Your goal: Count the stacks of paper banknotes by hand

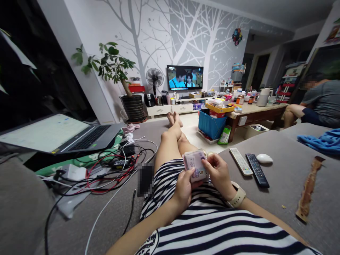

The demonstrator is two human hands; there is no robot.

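Note:
A stack of banknotes (195, 164) is held up over my lap, the top note showing the figure 5. My left hand (184, 187) grips the stack from its lower left, thumb pressed on the front and fingers behind it. At the upper right corner, my right hand (218, 173) pinches the notes between thumb and fingers. A pale watch (237, 195) sits on my right wrist. Beneath the hands lies the striped cloth (223, 230) of my clothing. How many notes there are cannot be made out.
Left of me are an open laptop (87, 136), tangled cables (106, 173) and a blurred-out dark device (145, 180). Right of me lie a white remote (241, 161), a black remote (257, 170), a mouse (264, 158) and a brown strip (309, 191). Another person (322, 101) sits far right.

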